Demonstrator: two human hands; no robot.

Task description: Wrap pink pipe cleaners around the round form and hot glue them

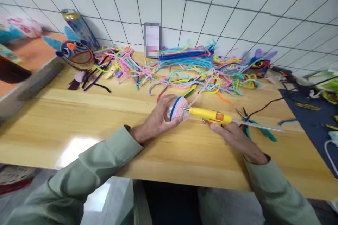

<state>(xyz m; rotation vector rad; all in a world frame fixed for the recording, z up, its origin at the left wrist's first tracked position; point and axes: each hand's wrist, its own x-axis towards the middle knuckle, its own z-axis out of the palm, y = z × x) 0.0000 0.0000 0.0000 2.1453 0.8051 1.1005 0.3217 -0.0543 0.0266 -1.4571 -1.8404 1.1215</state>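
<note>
My left hand is closed around a small round piece, wrapped in pale pink pipe cleaner with a blue band and a clear part at its left end. A pink strand trails from it up toward the pile. In my right hand is a yellow hot glue gun, its metal nozzle touching or just in front of the pink face. From the gun's back end sticks a long clear glue stick. Teal-handled pliers lie beside my right hand, partly behind the glue stick.
Along the tiled wall lie a tangled heap of coloured pipe cleaners and a blue bundle. A phone leans there. Colourful animal-face crafts stand at the left and right, near a can. A dark mat covers the right end.
</note>
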